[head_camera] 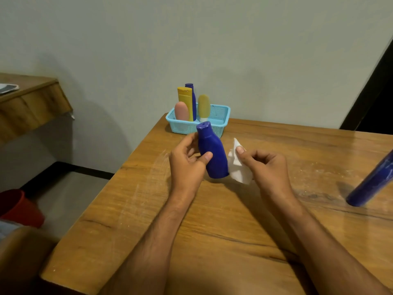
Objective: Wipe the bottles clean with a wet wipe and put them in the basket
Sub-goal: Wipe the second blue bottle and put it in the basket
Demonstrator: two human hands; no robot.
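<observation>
Second blue bottle (371, 182) far right

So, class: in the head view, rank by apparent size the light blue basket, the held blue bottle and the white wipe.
1. light blue basket
2. blue bottle, nearer the camera, so this ranking is unsure
3. white wipe, partly hidden

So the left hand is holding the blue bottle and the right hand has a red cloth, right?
Not quite: the head view shows the right hand pinching a white wet wipe, not a red cloth. The left hand does hold the dark blue plastic bottle.
</observation>
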